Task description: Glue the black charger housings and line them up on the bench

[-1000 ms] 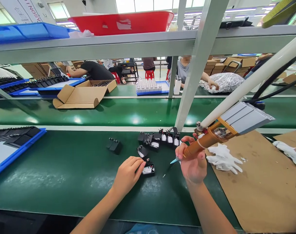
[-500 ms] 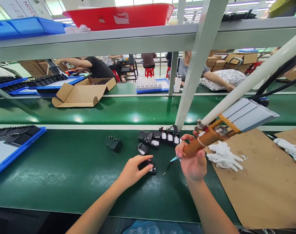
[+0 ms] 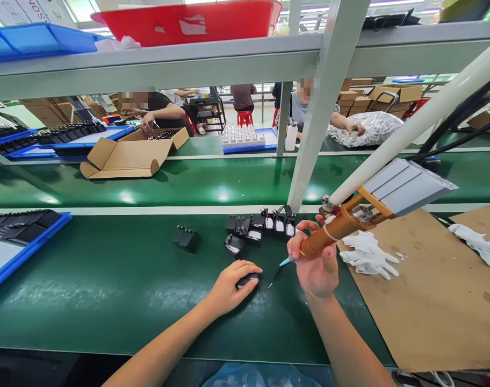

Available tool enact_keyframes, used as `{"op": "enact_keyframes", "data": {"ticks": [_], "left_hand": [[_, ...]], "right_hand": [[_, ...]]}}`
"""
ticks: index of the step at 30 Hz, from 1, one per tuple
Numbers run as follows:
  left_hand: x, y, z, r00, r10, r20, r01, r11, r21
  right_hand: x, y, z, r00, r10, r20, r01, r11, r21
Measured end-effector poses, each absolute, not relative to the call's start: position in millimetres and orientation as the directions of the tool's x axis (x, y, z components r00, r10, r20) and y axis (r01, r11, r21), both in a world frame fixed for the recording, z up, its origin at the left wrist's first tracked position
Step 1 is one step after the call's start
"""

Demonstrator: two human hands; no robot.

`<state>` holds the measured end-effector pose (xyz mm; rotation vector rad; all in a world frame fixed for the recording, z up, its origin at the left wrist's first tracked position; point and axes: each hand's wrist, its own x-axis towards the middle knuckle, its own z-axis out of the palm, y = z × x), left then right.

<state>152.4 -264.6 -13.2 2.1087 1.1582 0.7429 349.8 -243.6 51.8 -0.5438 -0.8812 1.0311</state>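
Observation:
My left hand curls over a small black plastic casing on the green work surface. Most of that casing is hidden under the fingers. My right hand grips an orange cylindrical tool with a teal tip slanting down to the left. A thin dark piece with a pale end lies below the tip, apart from the casing. Behind my hands, several black adapter housings stand close together, some with white insides. One black adapter with prongs sits off to the left.
A blue tray with black parts is at the left edge. White gloves lie on brown cardboard at the right. A white post and slanted tube cross the space ahead. Co-workers sit beyond an open carton.
My left hand has moved slightly right and closed further over the casing, covering it more. My right hand holds the tool almost unmoved; the whole view has shifted a little.

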Motion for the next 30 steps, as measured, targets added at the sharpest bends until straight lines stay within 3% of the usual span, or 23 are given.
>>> {"op": "enact_keyframes", "data": {"ticks": [4, 7, 12, 15, 18, 21, 23, 25, 26, 28, 30], "left_hand": [[160, -273, -25, 0.339, 0.89, 0.304, 0.572, -0.452, 0.684], [161, -277, -28, 0.355, 0.86, 0.368, 0.612, -0.511, 0.604], [158, -277, -28, 0.456, 0.835, 0.307, 0.761, -0.545, 0.352], [160, -278, -31, 0.464, 0.846, 0.264, 0.804, -0.527, 0.275], [164, -279, -33, 0.427, 0.87, 0.245, 0.808, -0.489, 0.329], [165, -279, -30, 0.337, 0.92, 0.203, 0.743, -0.392, 0.542], [164, -279, -23, 0.23, 0.969, 0.092, 0.583, -0.212, 0.785], [161, -279, -14, 0.142, 0.984, -0.108, 0.232, 0.073, 0.97], [160, -280, -9, 0.133, 0.97, -0.205, 0.018, 0.205, 0.979], [157, -284, -1, 0.159, 0.937, -0.31, -0.339, 0.346, 0.875], [155, -287, 6, 0.184, 0.929, -0.322, -0.521, 0.37, 0.769]], "right_hand": [[350, -243, 52, 0.231, 0.899, 0.373, -0.519, 0.438, -0.734], [350, -243, 52, 0.231, 0.897, 0.376, -0.537, 0.44, -0.72], [350, -243, 52, 0.227, 0.897, 0.38, -0.566, 0.439, -0.698], [350, -244, 51, 0.223, 0.899, 0.376, -0.57, 0.433, -0.698], [350, -244, 51, 0.222, 0.899, 0.376, -0.571, 0.433, -0.698], [351, -243, 51, 0.221, 0.9, 0.376, -0.562, 0.433, -0.705], [352, -242, 51, 0.222, 0.9, 0.376, -0.55, 0.434, -0.713], [352, -242, 51, 0.224, 0.898, 0.378, -0.54, 0.437, -0.719], [352, -242, 51, 0.226, 0.897, 0.379, -0.538, 0.439, -0.719], [353, -242, 51, 0.229, 0.893, 0.388, -0.538, 0.448, -0.714], [353, -242, 50, 0.24, 0.886, 0.398, -0.539, 0.462, -0.704]]}}
